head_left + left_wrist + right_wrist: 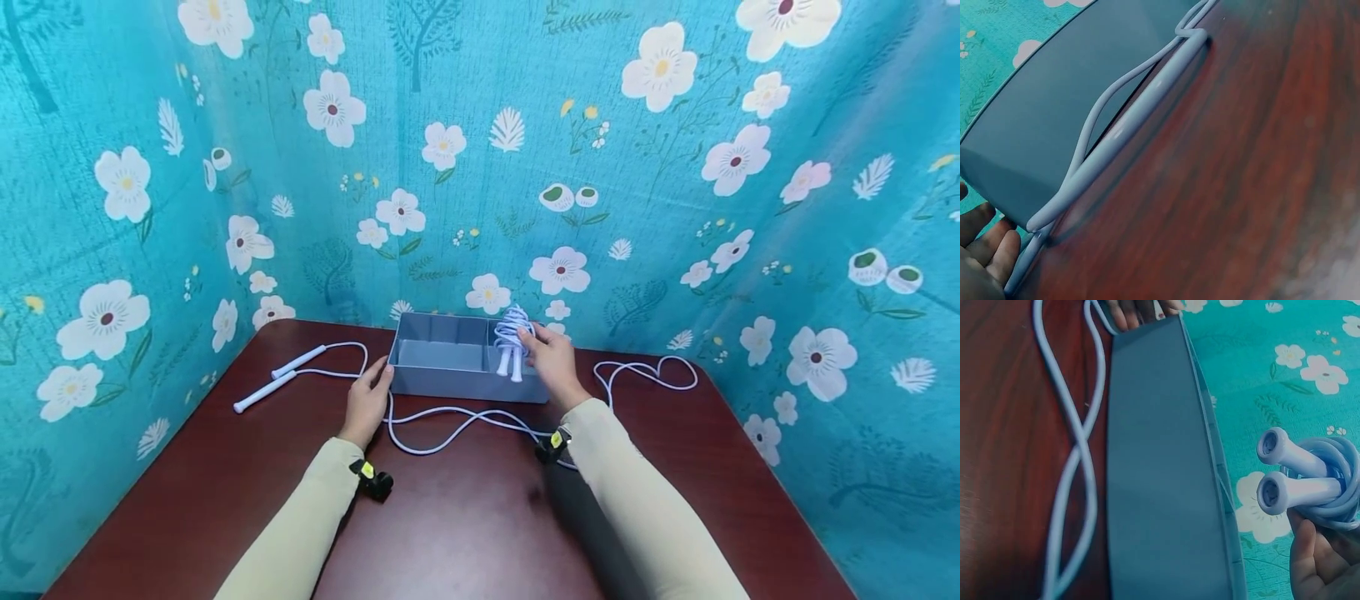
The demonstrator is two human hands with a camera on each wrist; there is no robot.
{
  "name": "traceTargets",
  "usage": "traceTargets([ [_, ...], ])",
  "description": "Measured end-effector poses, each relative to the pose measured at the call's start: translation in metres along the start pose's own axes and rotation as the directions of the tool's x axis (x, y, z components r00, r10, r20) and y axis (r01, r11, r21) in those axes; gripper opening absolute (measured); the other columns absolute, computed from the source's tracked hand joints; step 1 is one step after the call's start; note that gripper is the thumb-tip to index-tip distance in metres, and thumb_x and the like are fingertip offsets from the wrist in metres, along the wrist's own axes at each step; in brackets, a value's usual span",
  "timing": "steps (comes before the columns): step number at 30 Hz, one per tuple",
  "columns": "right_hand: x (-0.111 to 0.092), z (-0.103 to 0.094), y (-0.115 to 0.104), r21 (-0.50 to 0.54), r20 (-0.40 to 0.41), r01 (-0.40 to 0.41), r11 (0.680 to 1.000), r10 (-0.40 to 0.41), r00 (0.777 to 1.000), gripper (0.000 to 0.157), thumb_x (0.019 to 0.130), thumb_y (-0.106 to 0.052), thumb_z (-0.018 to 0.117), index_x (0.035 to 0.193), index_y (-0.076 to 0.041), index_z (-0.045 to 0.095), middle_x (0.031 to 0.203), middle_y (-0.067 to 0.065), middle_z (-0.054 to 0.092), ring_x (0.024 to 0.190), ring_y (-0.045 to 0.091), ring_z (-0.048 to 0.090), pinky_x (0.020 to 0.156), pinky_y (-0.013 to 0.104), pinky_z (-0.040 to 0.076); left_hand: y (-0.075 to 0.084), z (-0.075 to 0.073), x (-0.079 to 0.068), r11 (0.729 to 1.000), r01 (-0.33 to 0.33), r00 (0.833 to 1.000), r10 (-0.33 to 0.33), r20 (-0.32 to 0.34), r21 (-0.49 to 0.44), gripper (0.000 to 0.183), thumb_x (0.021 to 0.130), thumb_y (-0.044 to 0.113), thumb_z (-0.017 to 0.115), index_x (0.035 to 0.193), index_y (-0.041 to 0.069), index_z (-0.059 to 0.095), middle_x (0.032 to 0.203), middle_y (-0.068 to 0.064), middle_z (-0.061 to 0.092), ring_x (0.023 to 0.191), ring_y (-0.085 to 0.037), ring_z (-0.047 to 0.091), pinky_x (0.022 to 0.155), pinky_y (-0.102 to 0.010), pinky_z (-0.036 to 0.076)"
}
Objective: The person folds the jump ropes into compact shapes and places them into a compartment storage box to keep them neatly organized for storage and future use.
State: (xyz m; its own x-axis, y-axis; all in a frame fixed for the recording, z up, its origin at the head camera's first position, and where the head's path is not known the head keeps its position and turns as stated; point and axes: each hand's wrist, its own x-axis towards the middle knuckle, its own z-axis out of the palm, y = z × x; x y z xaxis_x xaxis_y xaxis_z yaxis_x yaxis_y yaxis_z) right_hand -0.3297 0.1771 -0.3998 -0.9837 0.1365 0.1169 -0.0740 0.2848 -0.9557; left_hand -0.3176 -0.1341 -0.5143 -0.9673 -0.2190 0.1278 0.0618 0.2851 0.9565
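Right hand (pixel 553 360): fingers are pinching the side of a coiled rope (pixel 512 325); its two handles (pixel 1305 492) are pointing down side by side. Side pinch is probably keeping the wraps tight and the handles free. Coil is hanging over the right section (pixel 492 360) of the grey box (pixel 457 383); looks clear of the rim, gap I can't judge.

Left hand (pixel 366 406): fingertips are touching the box's left end by the front corner, likely bracing it against sliding. Can't tell if they're curling round the wall.

Box is sitting near the far edge of the desk (pixel 442 533), flowered curtain (pixel 465 208) hanging behind. Loose rope (pixel 423 452) is running along the box front and crossing itself, its handles lying left of the box. More rope is looping at right; can't confirm it's the same one.
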Motion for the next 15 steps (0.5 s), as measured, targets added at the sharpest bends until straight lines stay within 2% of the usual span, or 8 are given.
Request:
traceTargets([
  [6, 0.019, 0.006, -0.004, -0.017, 0.004, 0.008, 1.000, -0.008, 1.000, 0.051, 0.096, -0.035, 0.061, 0.139, -0.009, 0.054, 0.119, 0.010, 0.063, 0.093, 0.023, 0.062, 0.078, 0.036, 0.053, -0.001, -0.003, -0.003, 1.000, 0.009, 1.000, -0.009, -0.022, 0.015, 0.054, 0.099, 0.046, 0.049, 0.141, 0.011, 0.053, 0.143, -0.012, 0.049, 0.137, -0.029, 0.036, 0.111, -0.045, 0.026],
  [15, 0.036, 0.010, 0.017, -0.095, -0.013, -0.056, 0.994, 0.055, 0.998, 0.056, 0.097, -0.037, 0.059, 0.142, -0.005, 0.049, 0.128, 0.013, 0.060, 0.098, 0.026, 0.064, 0.085, 0.042, 0.051, -0.001, 0.000, -0.002, 0.999, -0.015, 0.999, 0.016, -0.035, 0.031, 0.051, 0.098, 0.045, 0.053, 0.140, 0.016, 0.055, 0.141, -0.010, 0.052, 0.135, -0.029, 0.038, 0.109, -0.047, 0.028],
])
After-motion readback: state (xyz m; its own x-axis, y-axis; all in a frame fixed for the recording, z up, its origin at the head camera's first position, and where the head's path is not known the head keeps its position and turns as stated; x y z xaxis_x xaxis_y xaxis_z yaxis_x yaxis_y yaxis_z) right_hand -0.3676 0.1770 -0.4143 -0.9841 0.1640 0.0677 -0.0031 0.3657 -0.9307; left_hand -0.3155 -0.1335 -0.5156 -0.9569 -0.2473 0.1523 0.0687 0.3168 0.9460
